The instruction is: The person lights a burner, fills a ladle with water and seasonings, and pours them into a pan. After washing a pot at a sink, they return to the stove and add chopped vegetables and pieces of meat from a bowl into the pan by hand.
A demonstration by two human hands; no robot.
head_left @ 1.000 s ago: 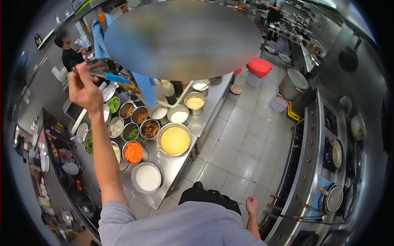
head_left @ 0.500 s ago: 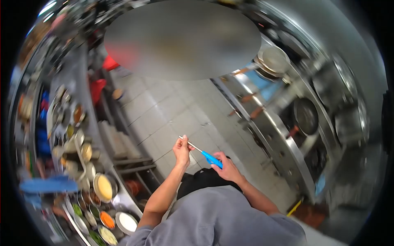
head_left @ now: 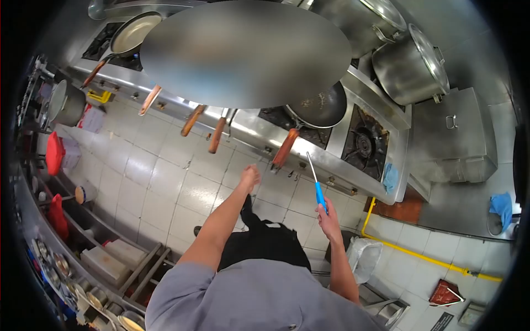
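Note:
My right hand [head_left: 329, 219] is wrapped round the blue handle of a long-neck lighter [head_left: 319, 193]. Its thin metal tube points up and away, its tip in front of the stove's front edge [head_left: 345, 183]. My left hand [head_left: 250, 175] hangs over the tiled floor with its fingers curled in, and I see nothing in it. Beyond the hands, a dark frying pan [head_left: 323, 107] with a wooden handle sits on the stove. To its right is a bare burner [head_left: 364, 142].
Several wooden pan handles jut out over the stove's front, one at the far left belonging to a light-coloured pan [head_left: 132, 34]. Large steel pots [head_left: 409, 69] stand behind. A yellow pipe [head_left: 419, 255] runs low at the right, by a lined bin [head_left: 365, 259]. A blurred oval hides the centre top.
My view has swung right to face the stove. My left hand has come away from the lighter's metal tube, and my right hand has carried the lighter toward the stove, tip up.

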